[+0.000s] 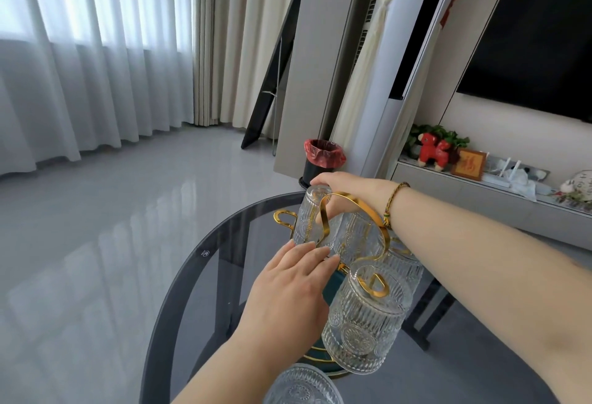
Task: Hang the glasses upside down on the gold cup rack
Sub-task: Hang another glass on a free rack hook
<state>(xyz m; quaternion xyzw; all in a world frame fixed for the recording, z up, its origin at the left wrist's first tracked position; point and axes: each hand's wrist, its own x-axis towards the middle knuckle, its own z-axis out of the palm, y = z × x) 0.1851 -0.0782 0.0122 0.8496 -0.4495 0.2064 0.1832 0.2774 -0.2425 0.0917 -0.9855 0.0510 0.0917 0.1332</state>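
Clear ribbed glasses (362,323) with floral medallions; gold cup rack (352,208); smoky grey glass table (192,275); teal base (331,285).

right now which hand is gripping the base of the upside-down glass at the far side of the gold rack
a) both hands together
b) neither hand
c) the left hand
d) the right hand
d: the right hand reaches over the gold cup rack and grips the upturned base of the far glass, while the left hand lies flat lower down, off that glass's base.
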